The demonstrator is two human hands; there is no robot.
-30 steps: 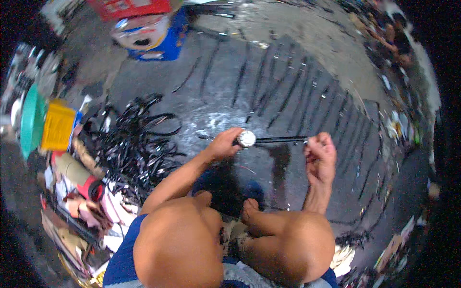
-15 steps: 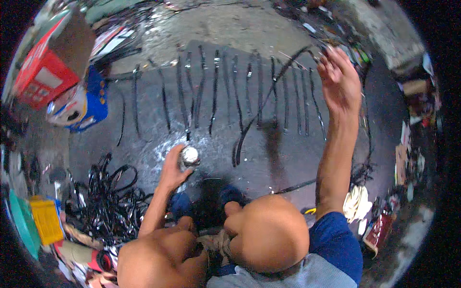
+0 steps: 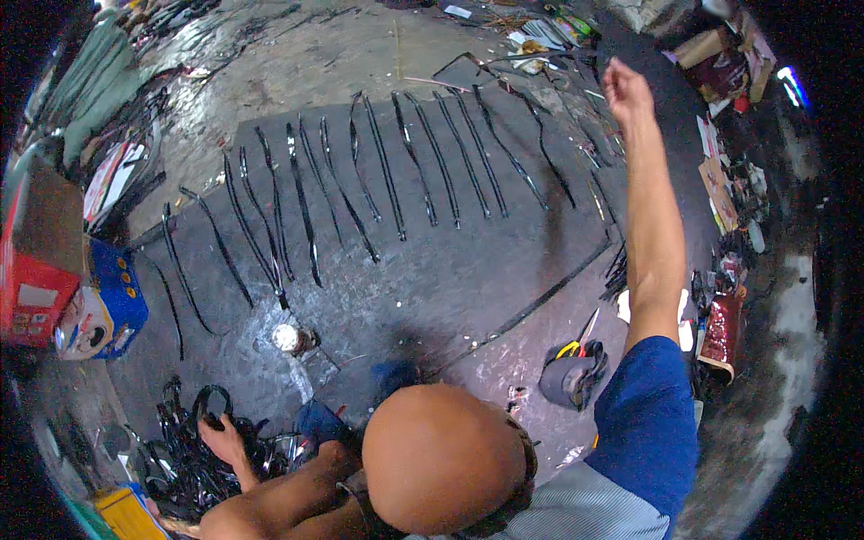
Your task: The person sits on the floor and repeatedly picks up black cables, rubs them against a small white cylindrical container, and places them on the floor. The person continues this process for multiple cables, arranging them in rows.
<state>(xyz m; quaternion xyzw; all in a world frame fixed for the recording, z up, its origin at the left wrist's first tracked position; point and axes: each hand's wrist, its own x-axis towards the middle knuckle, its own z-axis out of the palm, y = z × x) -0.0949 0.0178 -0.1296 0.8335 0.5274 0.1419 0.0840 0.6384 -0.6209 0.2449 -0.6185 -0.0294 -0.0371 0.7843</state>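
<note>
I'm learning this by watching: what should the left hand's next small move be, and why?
Perhaps pull one length free of the tangled black strips: the left hand is at them, while spread strips lie in a row.

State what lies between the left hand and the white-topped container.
In the head view: black strip pile by the left hand, then dark mat up to the white-topped container.

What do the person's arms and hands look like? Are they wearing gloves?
No gloves! The left hand and right hand are both bare. The right forearm is bare too, below a short, dark blue sleeve. It joins a finely striped, greyish shirt. The left sleeve is out of sight.
</note>
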